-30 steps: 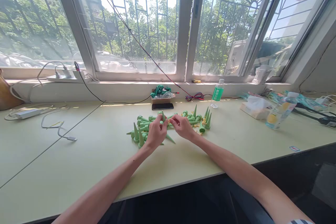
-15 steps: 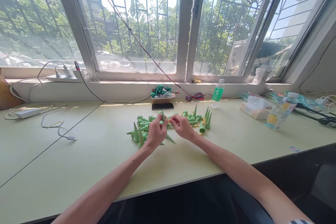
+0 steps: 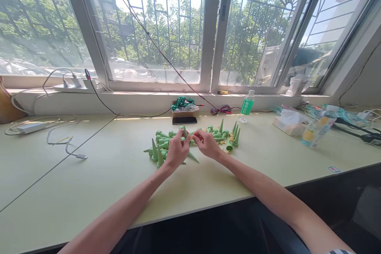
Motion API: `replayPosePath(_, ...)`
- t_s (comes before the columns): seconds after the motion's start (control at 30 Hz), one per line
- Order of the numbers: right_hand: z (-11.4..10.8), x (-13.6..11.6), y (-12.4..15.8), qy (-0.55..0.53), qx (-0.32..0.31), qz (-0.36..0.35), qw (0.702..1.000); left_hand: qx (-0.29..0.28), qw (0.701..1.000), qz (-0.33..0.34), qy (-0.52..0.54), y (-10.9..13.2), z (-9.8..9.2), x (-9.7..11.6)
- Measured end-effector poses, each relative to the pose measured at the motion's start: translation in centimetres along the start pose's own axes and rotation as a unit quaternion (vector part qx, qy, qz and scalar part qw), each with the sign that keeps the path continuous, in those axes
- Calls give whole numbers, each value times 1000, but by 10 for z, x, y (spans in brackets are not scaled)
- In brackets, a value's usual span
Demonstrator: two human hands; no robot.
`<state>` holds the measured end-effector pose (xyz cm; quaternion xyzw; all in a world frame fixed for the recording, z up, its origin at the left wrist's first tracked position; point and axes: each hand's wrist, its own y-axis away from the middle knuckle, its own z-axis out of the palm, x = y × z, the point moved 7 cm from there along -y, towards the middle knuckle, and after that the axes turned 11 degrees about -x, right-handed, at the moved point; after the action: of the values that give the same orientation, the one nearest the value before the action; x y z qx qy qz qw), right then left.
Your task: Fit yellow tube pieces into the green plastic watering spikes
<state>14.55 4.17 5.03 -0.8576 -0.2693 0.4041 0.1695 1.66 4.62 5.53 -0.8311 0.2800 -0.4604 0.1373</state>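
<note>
My left hand is closed around a green plastic spike, whose pointed tip stands up past the fingers. Close beside it, my right hand pinches a small yellow piece against the spike; the fingers hide most of the contact. Around both hands lie several more green spikes, some upright on their wide ends and others on their sides. Small yellow pieces are scattered among the spikes on the right.
Behind the spikes lie a black phone and a small box of green cords. A green-labelled bottle, a tissue box and a clear bottle stand to the right. White cables lie left.
</note>
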Motion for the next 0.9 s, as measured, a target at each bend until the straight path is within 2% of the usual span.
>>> replayPosePath(0.47, 1, 8, -1, 44, 6, 21, 999, -21, 1000, 9, 6, 1, 3, 2)
replayPosePath(0.9, 3, 7, -1, 42, -7, 20, 999, -22, 1000, 9, 1, 1, 4, 1)
